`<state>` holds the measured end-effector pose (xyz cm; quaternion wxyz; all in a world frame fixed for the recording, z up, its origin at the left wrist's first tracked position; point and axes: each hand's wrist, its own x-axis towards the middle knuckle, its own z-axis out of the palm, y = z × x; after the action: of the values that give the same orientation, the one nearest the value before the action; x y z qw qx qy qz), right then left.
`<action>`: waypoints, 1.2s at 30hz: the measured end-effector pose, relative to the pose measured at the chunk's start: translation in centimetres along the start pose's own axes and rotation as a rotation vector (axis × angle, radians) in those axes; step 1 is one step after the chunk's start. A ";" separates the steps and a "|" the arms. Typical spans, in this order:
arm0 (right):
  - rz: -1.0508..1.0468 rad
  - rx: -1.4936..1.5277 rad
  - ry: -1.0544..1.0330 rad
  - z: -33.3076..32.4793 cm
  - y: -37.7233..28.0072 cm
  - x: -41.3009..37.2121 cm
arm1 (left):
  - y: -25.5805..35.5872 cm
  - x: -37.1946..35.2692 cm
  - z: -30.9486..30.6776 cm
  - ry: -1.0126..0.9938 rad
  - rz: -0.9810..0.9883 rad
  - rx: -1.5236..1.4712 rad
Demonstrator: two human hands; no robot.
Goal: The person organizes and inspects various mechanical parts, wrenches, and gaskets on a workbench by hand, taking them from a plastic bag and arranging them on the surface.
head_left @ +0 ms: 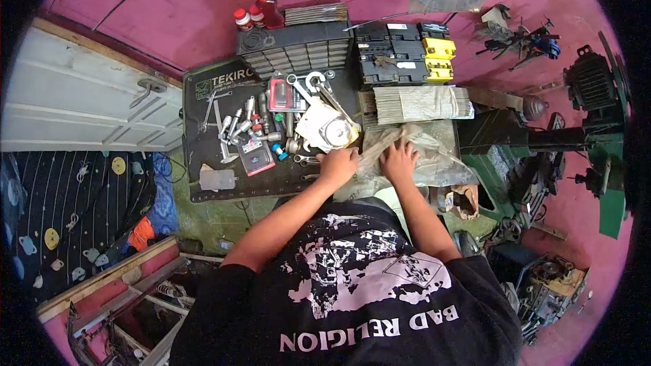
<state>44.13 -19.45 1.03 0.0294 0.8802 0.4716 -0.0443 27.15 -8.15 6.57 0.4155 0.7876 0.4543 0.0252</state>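
A crumpled, see-through plastic sheet point(434, 171) covers the right front part of the workbench. My left hand point(338, 166) is closed at the sheet's left edge and appears to grip it; its fingertips are partly hidden. Flat on the sheet lies my right hand point(399, 160), fingers spread, holding nothing. Just beyond my left hand, a round metal part point(335, 132) rests on a white and yellow packet. A combination wrench point(298, 87) and a C-shaped metal piece point(316, 83) lie behind it. Small wrenches point(306, 160) sit beside my left hand.
Sockets point(235, 122) and red-edged packages point(257, 156) crowd the dark TEKIRO mat point(203, 176). Behind stand a drawer cabinet point(295, 51), stacked black boxes point(390, 61) and a bundle of thin rods point(417, 104). At right is a green machine point(498, 163).
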 end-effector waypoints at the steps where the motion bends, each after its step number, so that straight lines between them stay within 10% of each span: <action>1: 0.026 0.041 -0.017 -0.3 0.1 0.6 | -0.7 -0.2 -0.6 -0.003 -0.009 -0.010; 6: -0.065 0.081 -0.091 -1.7 1.4 2.0 | -4.9 -0.1 -3.3 0.431 -0.035 0.186; 20: -0.351 0.218 0.174 -5.2 -6.3 2.9 | -4.5 5.8 -6.0 0.250 -0.316 0.433; 32: -0.699 0.316 0.105 -6.8 -12.6 4.9 | -13.6 0.1 -10.3 0.306 -0.233 -0.643; 36: -0.452 0.328 0.098 -7.7 -11.9 5.4 | -18.8 -6.7 -14.5 0.296 -0.225 -0.738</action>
<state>37.61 -7.66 8.03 -0.1470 0.7468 0.6433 -0.0831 4.08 0.64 5.58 0.6005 0.5191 0.5529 0.2537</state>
